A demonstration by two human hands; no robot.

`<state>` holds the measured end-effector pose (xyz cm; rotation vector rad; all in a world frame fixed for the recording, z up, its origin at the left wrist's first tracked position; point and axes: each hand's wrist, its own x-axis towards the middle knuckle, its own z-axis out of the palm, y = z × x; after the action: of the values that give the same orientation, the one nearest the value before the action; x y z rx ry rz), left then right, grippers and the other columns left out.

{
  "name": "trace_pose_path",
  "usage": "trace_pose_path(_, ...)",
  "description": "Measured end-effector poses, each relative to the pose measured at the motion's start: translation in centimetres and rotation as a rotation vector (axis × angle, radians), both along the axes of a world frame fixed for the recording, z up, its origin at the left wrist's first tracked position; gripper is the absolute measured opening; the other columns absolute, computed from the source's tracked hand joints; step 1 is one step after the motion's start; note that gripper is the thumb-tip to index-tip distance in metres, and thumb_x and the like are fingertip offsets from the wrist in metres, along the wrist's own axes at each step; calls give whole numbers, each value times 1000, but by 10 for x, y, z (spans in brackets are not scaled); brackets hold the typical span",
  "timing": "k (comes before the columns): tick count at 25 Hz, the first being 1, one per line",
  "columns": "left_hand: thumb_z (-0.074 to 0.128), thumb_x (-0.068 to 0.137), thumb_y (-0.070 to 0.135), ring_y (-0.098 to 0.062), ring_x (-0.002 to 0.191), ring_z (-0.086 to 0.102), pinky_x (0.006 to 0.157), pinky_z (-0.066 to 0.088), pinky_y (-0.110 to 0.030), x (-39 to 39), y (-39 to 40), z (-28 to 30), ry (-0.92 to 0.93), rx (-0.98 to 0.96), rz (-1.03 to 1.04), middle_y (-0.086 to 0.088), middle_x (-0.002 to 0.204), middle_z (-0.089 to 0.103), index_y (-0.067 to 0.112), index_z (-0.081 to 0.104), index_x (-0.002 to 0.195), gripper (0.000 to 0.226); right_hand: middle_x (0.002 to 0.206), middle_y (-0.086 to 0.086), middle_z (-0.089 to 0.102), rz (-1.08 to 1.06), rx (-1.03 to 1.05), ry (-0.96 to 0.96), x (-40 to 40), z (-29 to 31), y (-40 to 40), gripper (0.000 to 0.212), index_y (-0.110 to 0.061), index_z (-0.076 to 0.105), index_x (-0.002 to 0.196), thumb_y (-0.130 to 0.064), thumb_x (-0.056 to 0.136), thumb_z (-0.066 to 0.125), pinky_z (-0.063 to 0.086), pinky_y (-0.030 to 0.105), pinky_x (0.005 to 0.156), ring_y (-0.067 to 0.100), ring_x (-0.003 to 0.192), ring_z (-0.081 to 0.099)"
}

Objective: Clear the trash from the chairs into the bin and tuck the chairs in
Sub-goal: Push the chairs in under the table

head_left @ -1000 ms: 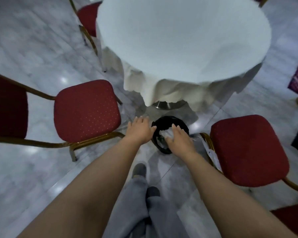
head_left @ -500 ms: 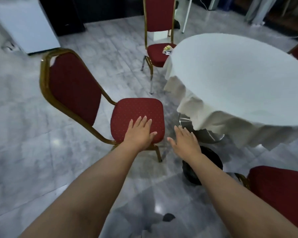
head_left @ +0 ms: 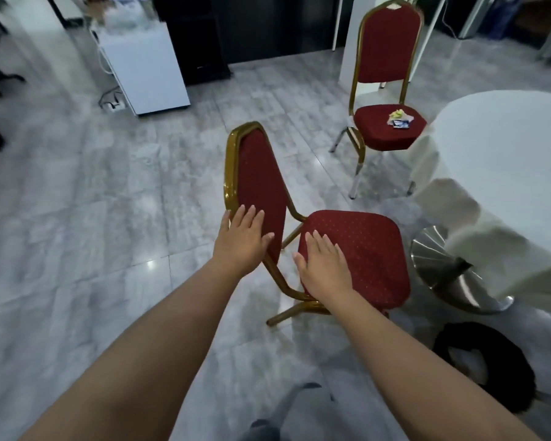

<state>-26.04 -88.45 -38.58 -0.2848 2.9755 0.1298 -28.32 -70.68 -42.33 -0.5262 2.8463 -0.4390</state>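
Moved: since half a second back both hands have swung off the bin side and onto the near chair; the view has lifted too, so the far chair shows whole now.
Left hand (head_left: 240, 241): fingers straight and slightly spread, lying over the lower gold edge of the backrest. Touching or just hovering, honestly can't tell.
Right hand (head_left: 323, 267): fingers straight and close together, palm down over the near corner of the seat. Holding nothing.
Near chair (head_left: 357, 253): centre of frame, seat clear of trash, backrest toward the left, seat front pointing right at the table (head_left: 503, 148). Not tucked in yet, there's a gap to the white cloth.
Key relation: the chair's back-to-front line runs left to right across the frame, straight at the table. So the left hand on the backrest is the one placed to drive the push, I'd say, with the right hand just steering at the seat.
Trash (head_left: 400, 118): small pile of wrappers on the far chair (head_left: 390, 125), upper right of frame, well out of reach from both hands.
Bin (head_left: 503, 361): black, lower right on the floor, near the table's metal base (head_left: 442, 272).
Risk: my guess, the chair legs could catch that base if it goes in crooked.
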Motion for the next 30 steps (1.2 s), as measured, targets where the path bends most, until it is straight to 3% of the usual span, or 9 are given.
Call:
trace_pose_path(10,13,105,43,-21,151,-6,122,-4,-47,-119,-137,19,97,-40,-34,0,165,2,19,7,157,57,165,2,14,-17,-94,55,-101,10,-155,61,-16,16,157,-47,104,20,2,39,124,18,153,6)
trace_pose_path(14,13,104,44,-18,151,-7,122,-3,-42,-171,-164,27,97,27,-151,4,165,-2,22,3,157,58,165,-1,16,-33,-130,70,-135,21,-191,61,-18,17,157,-47,104,16,1,37,124,15,153,6)
trace_pose_path(19,15,104,45,-11,151,-4,123,-3,-40,-238,-193,26,20,140,-341,7,164,5,25,13,157,56,165,-1,16,-107,-122,104,-162,31,-230,65,-19,17,157,-54,102,15,-2,35,124,12,152,5)
trace_pose_path(25,18,105,43,-14,151,7,122,3,-39,-294,-212,24,-23,227,-652,2,162,19,21,31,152,53,164,2,21,-394,-79,162,-164,31,-262,64,-20,18,157,-53,102,20,5,36,123,18,151,15)
trace_pose_path(30,19,106,40,-19,151,11,122,9,-38,-306,-218,17,-1,311,-818,-3,161,26,18,35,150,53,163,5,23,-688,-5,205,-155,32,-297,78,-14,21,156,-56,94,-1,10,37,123,20,151,16)
